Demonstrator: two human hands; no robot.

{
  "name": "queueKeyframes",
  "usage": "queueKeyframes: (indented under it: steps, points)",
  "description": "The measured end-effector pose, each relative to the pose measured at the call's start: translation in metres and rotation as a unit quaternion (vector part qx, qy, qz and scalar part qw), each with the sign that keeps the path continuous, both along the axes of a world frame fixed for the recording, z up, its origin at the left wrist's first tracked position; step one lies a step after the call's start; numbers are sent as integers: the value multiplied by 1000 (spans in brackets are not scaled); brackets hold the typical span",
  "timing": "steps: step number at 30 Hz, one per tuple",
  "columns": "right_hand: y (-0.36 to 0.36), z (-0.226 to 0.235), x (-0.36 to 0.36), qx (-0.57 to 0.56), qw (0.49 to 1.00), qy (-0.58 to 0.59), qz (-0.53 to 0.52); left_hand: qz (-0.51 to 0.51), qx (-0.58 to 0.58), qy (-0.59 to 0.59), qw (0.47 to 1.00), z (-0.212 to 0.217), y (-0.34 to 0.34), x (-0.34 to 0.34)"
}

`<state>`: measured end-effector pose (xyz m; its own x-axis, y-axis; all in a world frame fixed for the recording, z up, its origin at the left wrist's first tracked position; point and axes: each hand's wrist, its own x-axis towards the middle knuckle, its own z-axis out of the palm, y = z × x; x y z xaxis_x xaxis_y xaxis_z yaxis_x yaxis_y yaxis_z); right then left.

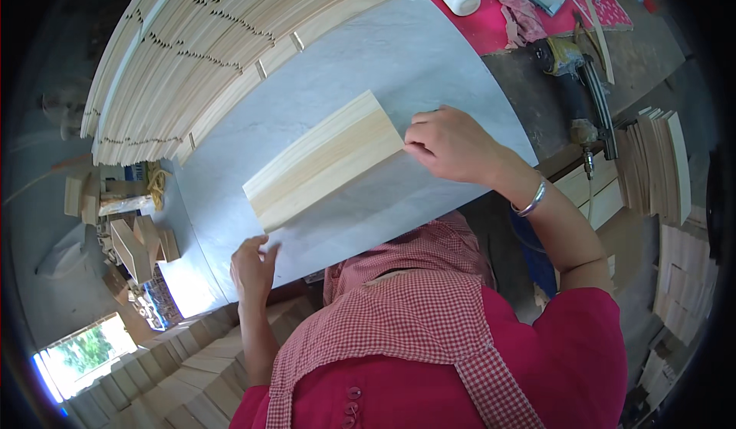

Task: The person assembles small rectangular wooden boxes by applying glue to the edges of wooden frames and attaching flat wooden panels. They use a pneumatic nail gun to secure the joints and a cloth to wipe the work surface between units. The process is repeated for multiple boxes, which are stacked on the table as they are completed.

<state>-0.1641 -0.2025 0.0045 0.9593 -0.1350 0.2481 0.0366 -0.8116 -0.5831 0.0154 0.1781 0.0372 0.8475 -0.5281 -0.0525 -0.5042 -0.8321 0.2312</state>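
In the head view, a pale rectangular panel of narrow wooden slats laid edge to edge lies in the middle of the frame on a grey marbled slab, its long axis running from lower left to upper right. The right hand presses curled fingertips against the panel's upper-right end, gripping nothing. The left hand, fingers loosely spread, rests at the slab's near edge just below the panel's lower-left corner, holding nothing. A stack of long pale wooden strips fills the upper left.
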Motion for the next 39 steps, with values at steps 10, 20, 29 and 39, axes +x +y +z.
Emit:
queueKeyframes:
  steps: [10, 20, 29, 39]
  points:
    - [11, -27, 59, 192, 949, -130, -213, -326, -103, -46, 939, 28, -175, -22]
    - [31, -22, 73, 117, 951, -109, -265, -332, -181, -18, 926, -24, -215, -16]
    - [36, -17, 79, 104, 952, -88, -275, -314, -178, 27, 932, -22, -221, -10]
    - [62, -25, 53, 193, 946, -108, -238, -290, -181, 16, 940, -22, -187, -43]
